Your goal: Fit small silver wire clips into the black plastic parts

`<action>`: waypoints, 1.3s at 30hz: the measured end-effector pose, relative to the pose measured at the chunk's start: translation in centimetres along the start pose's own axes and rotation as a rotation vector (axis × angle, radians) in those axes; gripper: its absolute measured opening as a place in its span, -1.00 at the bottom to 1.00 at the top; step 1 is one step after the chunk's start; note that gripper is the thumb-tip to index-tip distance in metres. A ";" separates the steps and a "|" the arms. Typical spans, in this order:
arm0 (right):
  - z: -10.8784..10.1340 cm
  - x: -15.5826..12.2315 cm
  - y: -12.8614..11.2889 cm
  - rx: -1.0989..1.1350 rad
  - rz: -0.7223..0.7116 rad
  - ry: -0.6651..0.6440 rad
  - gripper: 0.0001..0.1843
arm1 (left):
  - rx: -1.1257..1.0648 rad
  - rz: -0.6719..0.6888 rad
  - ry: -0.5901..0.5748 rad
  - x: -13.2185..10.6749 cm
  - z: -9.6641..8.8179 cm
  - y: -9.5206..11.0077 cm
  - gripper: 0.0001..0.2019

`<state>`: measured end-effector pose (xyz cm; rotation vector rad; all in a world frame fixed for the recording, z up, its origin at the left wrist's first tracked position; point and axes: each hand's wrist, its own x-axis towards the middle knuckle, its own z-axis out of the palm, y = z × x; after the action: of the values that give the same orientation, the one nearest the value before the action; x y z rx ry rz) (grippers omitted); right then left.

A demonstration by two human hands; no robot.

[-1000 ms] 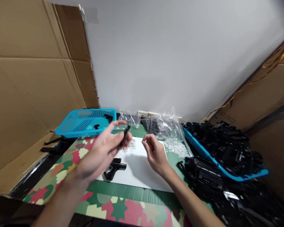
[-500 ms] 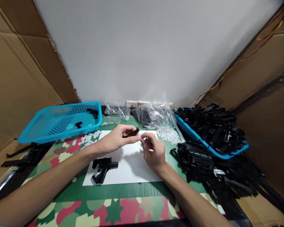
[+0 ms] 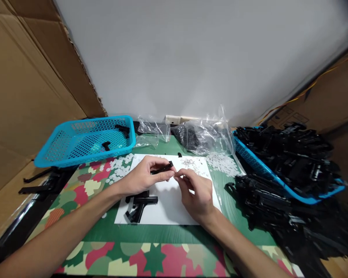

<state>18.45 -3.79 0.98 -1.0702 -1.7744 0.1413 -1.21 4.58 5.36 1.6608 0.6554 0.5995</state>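
Note:
Over the white sheet (image 3: 168,213), my left hand (image 3: 142,175) is closed around a small black plastic part (image 3: 162,168), which sticks out between thumb and fingers. My right hand (image 3: 198,193) is beside it, thumb and forefinger pinched near the part's end; anything in that pinch is too small to make out. Below my left hand, black pistol-shaped plastic pieces (image 3: 142,205) lie on the sheet. Behind my right hand, tiny metal-looking bits (image 3: 190,163) are scattered. White discs are spread at the left (image 3: 118,170) and heaped at the right (image 3: 222,163).
A blue basket (image 3: 85,158) at the left holds a few black pieces. Another blue basket (image 3: 256,173) at the right is heaped with black parts, with a loose pile (image 3: 263,197) in front. Clear plastic bags (image 3: 208,139) lie by the wall. Cardboard (image 3: 26,77) stands at the left.
The camera view has shifted, so the scene sits further right. Both hands stay close together over the sheet, with the black part still in the left. The scattered bits now show more.

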 end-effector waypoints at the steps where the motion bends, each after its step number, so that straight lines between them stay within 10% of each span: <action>1: 0.1 0.0 -0.1 0.000 -0.009 -0.007 -0.83 | -0.009 -0.005 0.012 -0.3 0.0 -0.2 -0.67; 17: 0.4 -0.3 -1.3 0.024 0.051 0.048 -0.73 | -0.146 -0.122 0.007 -1.7 -0.1 -0.6 -0.76; 30: -0.5 1.5 -1.1 0.444 0.670 -0.012 -0.90 | -0.010 -0.053 0.075 -1.6 0.3 -1.0 -0.72; 39: -0.9 1.4 -0.2 0.583 0.767 -0.132 -0.77 | 0.074 -0.039 0.132 -1.8 0.5 -0.5 -0.68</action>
<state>18.90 -3.21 2.46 -1.2492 -1.2137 1.1419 -2.15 3.02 4.71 1.6834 0.8124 0.6679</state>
